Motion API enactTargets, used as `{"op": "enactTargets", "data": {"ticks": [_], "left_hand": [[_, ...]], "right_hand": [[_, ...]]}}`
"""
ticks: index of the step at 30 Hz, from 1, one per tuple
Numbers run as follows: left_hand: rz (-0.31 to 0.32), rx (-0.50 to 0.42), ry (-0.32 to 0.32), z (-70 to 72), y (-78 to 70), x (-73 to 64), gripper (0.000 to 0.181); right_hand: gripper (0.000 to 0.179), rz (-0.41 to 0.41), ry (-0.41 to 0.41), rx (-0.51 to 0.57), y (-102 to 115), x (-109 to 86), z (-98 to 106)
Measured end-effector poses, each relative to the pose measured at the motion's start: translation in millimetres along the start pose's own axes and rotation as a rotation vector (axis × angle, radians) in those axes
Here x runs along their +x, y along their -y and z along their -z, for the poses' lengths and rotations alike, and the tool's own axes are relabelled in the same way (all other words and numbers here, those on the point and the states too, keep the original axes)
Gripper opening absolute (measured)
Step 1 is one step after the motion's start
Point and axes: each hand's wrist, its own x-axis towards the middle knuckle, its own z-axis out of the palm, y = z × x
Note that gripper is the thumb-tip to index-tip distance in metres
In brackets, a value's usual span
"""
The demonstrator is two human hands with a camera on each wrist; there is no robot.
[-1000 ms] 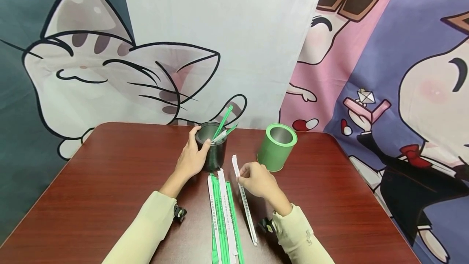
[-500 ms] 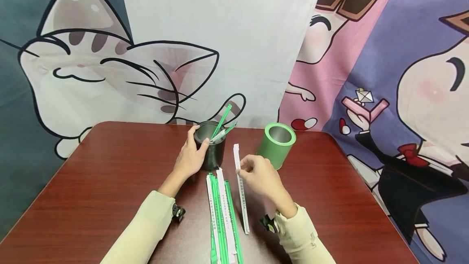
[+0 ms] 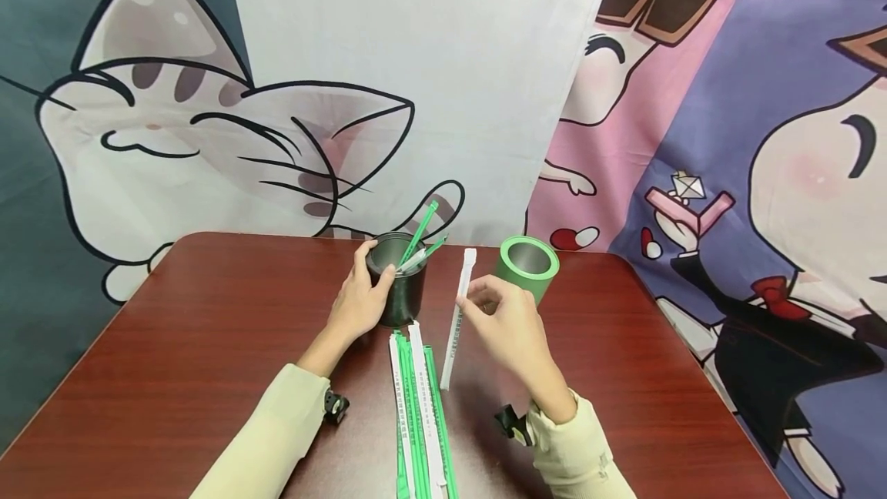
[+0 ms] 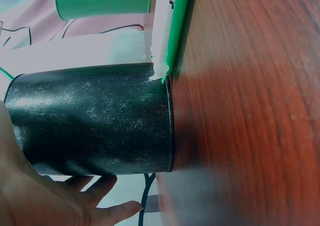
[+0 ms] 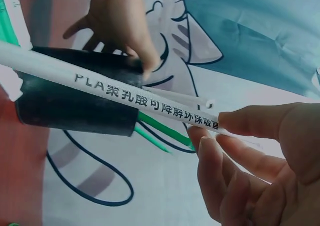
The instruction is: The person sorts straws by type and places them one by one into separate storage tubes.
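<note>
My left hand (image 3: 359, 295) grips the black can (image 3: 404, 299) from its left side, thumb and fingers at the rim. The can stands upright on the table, holding green straws (image 3: 420, 233) and a white one. To its right, my right hand (image 3: 509, 322) pinches a white paper-wrapped straw (image 3: 453, 337) between thumb and fingers, above its middle. That straw leans with its top to the right. In the right wrist view, printed characters run along the wrapper (image 5: 115, 89), which crosses in front of the black can (image 5: 80, 111).
Several green and white wrapped straws (image 3: 427, 406) lie side by side on the brown table (image 3: 208, 376), just in front of the black can. A green can (image 3: 527, 281) stands behind my right hand. Cartoon-printed cloth (image 3: 443, 60) hangs beyond the table's back edge.
My right hand has moved up and away with the white straw, whose top has swung from leaning left to leaning right. My left hand stays on the black can.
</note>
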Motion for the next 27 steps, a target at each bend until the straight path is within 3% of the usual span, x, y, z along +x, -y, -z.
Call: {"op": "enactTargets", "data": {"ticks": [15, 27], "left_hand": [[0.009, 0.012, -0.006, -0.1, -0.1, 0.7, 0.061], [0.013, 0.013, -0.011, -0.3, -0.1, 0.9, 0.060]], "right_hand": [[0.010, 0.191, -0.403, 0.288, 12, 11.2, 14], [0.010, 0.236, -0.506, 0.448, 28, 17.5, 19]]}}
